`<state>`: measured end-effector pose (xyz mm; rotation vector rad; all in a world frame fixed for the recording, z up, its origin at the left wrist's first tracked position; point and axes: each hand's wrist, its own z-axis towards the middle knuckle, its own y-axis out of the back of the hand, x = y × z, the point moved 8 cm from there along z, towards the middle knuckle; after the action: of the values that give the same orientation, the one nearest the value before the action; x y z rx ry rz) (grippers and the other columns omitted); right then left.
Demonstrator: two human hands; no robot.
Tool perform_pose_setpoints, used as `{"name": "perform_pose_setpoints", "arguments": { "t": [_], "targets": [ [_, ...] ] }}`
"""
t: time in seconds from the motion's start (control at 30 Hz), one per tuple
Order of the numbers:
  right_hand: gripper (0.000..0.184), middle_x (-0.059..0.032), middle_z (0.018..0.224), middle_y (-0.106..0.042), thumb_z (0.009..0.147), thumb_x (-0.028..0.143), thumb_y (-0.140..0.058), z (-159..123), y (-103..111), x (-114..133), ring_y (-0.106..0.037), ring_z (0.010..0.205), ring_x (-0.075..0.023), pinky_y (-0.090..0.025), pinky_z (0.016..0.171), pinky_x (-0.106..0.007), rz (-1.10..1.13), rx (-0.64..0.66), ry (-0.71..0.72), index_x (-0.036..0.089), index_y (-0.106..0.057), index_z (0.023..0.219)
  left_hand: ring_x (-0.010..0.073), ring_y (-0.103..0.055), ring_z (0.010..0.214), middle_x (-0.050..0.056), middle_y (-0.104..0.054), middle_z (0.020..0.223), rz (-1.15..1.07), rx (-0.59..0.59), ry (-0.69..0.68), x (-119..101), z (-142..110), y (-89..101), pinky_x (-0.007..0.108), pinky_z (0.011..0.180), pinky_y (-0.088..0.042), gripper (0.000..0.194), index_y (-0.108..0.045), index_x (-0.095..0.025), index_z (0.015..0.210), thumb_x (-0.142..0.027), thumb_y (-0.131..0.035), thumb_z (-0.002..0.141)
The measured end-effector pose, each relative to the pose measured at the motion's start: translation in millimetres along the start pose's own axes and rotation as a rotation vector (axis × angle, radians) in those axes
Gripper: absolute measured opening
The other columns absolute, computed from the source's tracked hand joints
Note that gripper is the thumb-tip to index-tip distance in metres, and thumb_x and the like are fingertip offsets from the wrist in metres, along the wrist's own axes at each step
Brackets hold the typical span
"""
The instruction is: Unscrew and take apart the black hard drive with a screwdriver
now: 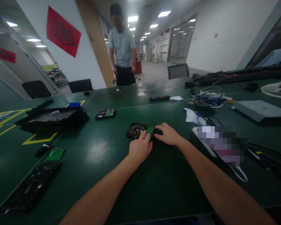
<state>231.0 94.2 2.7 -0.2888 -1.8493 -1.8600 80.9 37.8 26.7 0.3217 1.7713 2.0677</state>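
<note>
A black hard drive [136, 130] with a green circuit board [150, 128] on its upper face lies on the green table, in front of me. My left hand [140, 147] holds it at the near edge, fingertips resting on its top by the board. At the drive's right end, my right hand [166, 134] is closed, thumb and fingers pinching a dark piece [158, 131]. Its kind is hard to make out, and fingers partly cover it. Whether that piece is joined to the drive I cannot tell.
Another hard drive [105, 114] lies farther left, near a black tray-like housing [53, 117]. A loose green board [55, 154] and a black panel [32, 186] are at near left. Cables, a white power strip [204, 142] and a metal box [263, 110] occupy the right. A person [122, 47] stands across the table.
</note>
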Motion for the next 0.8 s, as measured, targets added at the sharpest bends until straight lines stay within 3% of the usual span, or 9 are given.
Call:
{"name": "perform_pose_setpoints", "arguments": {
  "t": [0.2, 0.4, 0.57, 0.8],
  "targets": [
    [0.037, -0.0111, 0.122, -0.063, 0.094, 0.044, -0.071, 0, 0, 5, -0.068, 0.105, -0.0253, -0.052, 0.089, -0.035, -0.050, -0.036, -0.024, 0.023, -0.073, 0.124, 0.0344, -0.078, 0.097, 0.017, -0.055, 0.157, -0.016, -0.020, 0.031, 11, 0, 1.3, 0.047, 0.074, -0.066, 0.042, -0.062, -0.023, 0.142, -0.035, -0.056, 0.102],
    [0.016, -0.0073, 0.108, -0.067, 0.099, 0.031, -0.064, 1, 2, 9, -0.066, 0.100, -0.0218, -0.049, 0.085, -0.032, -0.078, -0.086, -0.008, 0.024, -0.076, 0.106, 0.0318, -0.079, 0.100, 0.016, -0.055, 0.158, -0.011, 0.015, 0.002, 12, -7, -1.4, 0.044, 0.079, -0.066, 0.045, -0.059, -0.025, 0.147, -0.033, -0.055, 0.103],
    [0.013, -0.0077, 0.105, -0.068, 0.100, 0.026, -0.061, -1, 5, 13, -0.065, 0.097, -0.0217, -0.047, 0.081, -0.032, -0.127, -0.075, -0.010, 0.022, -0.074, 0.100, 0.0344, -0.076, 0.110, 0.016, -0.051, 0.162, -0.002, 0.066, -0.020, 5, -15, 1.3, 0.047, 0.083, -0.066, 0.048, -0.056, -0.019, 0.151, -0.030, -0.049, 0.105],
    [0.017, -0.0119, 0.109, -0.067, 0.101, 0.023, -0.054, -11, 5, 17, -0.067, 0.092, -0.0244, -0.046, 0.075, -0.034, -0.197, -0.048, -0.030, 0.020, -0.070, 0.102, 0.0314, -0.077, 0.105, 0.017, -0.059, 0.154, -0.062, 0.016, -0.032, 5, -20, 7.7, 0.044, 0.082, -0.066, 0.041, -0.064, -0.022, 0.141, -0.031, -0.058, 0.101]
  ]
}}
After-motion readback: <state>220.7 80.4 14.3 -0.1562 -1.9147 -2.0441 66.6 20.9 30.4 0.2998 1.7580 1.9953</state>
